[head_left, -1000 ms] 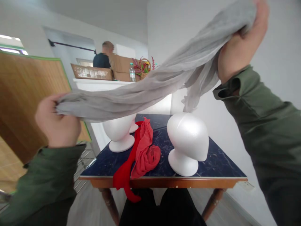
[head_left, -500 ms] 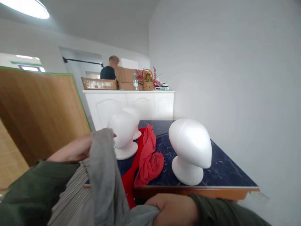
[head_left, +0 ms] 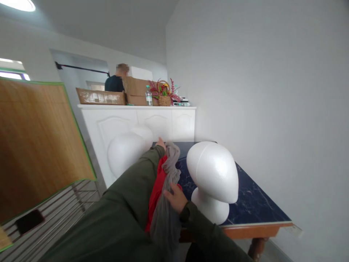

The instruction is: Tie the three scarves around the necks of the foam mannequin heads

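Note:
A sheer grey scarf (head_left: 172, 171) lies lengthwise over the red scarf (head_left: 158, 189) on the dark blue marbled table (head_left: 256, 202), its near end hanging past the front edge. My left hand (head_left: 160, 143) is stretched far forward beside the grey scarf's far end, a finger extended; part of it is hidden by the sleeve. Resting on the middle of the grey cloth, my right hand (head_left: 176, 198) has its thumb and fingers apart. To the right stands a white foam head (head_left: 214, 174). Two more foam heads, a near one (head_left: 124, 153) and a farther one (head_left: 144, 134), are partly behind my left arm.
A metal wire rack (head_left: 62, 214) with a dark flat object (head_left: 29, 221) is at lower left, beside a wooden board (head_left: 40, 138). Behind the table, a white cabinet (head_left: 114, 122) bears cardboard boxes (head_left: 100, 97), a bottle (head_left: 148, 97) and a flower basket (head_left: 164, 100). A person (head_left: 114, 83) stands beyond.
The grey scarf, held up in both hands before, now lies over the red cloths. My left hand has moved forward and right; my right hand has moved up onto the scarf. The view has shifted right.

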The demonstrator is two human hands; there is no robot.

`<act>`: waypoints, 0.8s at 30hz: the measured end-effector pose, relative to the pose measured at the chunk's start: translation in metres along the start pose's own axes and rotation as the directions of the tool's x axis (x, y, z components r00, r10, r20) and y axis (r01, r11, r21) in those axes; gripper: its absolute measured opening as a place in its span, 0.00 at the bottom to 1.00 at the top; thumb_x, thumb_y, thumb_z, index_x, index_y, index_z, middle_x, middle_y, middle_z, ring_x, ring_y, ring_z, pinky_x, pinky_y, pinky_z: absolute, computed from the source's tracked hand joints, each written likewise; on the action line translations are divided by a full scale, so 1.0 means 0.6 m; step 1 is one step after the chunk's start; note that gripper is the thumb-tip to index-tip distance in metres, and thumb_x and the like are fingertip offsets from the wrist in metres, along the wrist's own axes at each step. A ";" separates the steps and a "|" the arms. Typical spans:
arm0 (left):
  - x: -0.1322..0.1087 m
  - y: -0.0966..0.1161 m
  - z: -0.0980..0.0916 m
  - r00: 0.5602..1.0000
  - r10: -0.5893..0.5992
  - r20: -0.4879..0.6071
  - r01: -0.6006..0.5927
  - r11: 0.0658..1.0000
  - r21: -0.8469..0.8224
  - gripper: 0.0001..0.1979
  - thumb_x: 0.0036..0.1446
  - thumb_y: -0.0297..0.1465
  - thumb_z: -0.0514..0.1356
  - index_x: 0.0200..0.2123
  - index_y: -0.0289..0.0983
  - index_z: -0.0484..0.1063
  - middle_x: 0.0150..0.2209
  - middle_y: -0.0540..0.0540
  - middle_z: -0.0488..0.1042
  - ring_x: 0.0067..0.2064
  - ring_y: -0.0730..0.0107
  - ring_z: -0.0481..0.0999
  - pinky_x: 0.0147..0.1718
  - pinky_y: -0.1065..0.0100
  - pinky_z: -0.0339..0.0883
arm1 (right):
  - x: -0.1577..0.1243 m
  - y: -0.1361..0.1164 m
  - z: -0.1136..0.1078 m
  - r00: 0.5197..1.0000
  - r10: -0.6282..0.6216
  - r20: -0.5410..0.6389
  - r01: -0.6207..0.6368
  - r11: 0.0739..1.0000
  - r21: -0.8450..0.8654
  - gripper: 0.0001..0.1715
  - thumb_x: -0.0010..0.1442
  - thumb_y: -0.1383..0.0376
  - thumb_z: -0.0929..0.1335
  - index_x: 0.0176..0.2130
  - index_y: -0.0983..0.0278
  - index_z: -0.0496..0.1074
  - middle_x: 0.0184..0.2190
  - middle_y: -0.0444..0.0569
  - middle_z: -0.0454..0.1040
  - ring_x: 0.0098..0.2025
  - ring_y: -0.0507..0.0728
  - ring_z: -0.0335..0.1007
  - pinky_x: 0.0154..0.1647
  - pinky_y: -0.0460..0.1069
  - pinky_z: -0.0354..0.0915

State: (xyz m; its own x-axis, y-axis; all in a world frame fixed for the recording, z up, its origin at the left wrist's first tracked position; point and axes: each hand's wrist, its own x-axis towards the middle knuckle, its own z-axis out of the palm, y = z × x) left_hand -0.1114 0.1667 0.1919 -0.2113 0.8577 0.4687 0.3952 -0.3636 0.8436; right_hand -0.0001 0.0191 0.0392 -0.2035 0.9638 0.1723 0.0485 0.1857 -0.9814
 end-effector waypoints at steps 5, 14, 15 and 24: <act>-0.102 -0.087 0.009 0.993 -0.097 0.073 0.097 0.995 0.006 0.12 0.40 0.18 0.61 0.32 0.32 0.71 0.37 0.38 0.74 0.48 0.52 0.70 0.49 0.54 0.58 | -0.145 0.078 -0.083 0.989 -0.143 0.043 0.149 0.961 -0.232 0.15 0.52 0.60 0.66 0.41 0.58 0.74 0.44 0.49 0.72 0.48 0.60 0.65 0.51 0.54 0.57; -0.390 -0.052 0.023 0.882 0.013 0.472 0.041 0.994 -0.103 0.29 0.44 0.29 0.61 0.53 0.37 0.65 0.56 0.37 0.63 0.57 0.53 0.61 0.57 0.53 0.50 | -0.191 0.071 -0.299 0.697 -0.246 -0.673 0.038 0.950 -0.308 0.33 0.35 0.60 0.75 0.43 0.62 0.67 0.40 0.50 0.69 0.43 0.60 0.63 0.44 0.53 0.60; -0.406 -0.043 0.035 0.870 0.014 0.494 0.039 0.995 -0.096 0.33 0.43 0.30 0.62 0.55 0.35 0.61 0.58 0.35 0.58 0.59 0.52 0.58 0.58 0.53 0.48 | -0.171 0.058 -0.304 0.739 -0.250 -0.625 0.099 0.959 -0.266 0.39 0.31 0.62 0.76 0.44 0.63 0.67 0.45 0.51 0.68 0.49 0.62 0.60 0.51 0.55 0.56; -0.451 -0.019 0.095 0.879 0.199 0.434 -0.154 0.979 -0.137 0.54 0.37 0.36 0.67 0.62 0.34 0.39 0.60 0.35 0.53 0.60 0.51 0.55 0.58 0.53 0.51 | -0.108 0.038 -0.260 0.920 -0.302 -0.250 0.213 0.920 -0.328 0.32 0.41 0.59 0.73 0.47 0.65 0.68 0.45 0.54 0.72 0.50 0.62 0.66 0.56 0.59 0.57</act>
State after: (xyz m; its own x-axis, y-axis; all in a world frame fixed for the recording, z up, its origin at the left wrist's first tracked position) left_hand -0.0075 -0.0403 0.0407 0.2810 0.8389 0.4660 0.2969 -0.5378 0.7891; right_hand 0.1669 -0.0091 0.0189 0.0431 0.8784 0.4759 0.3225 0.4386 -0.8388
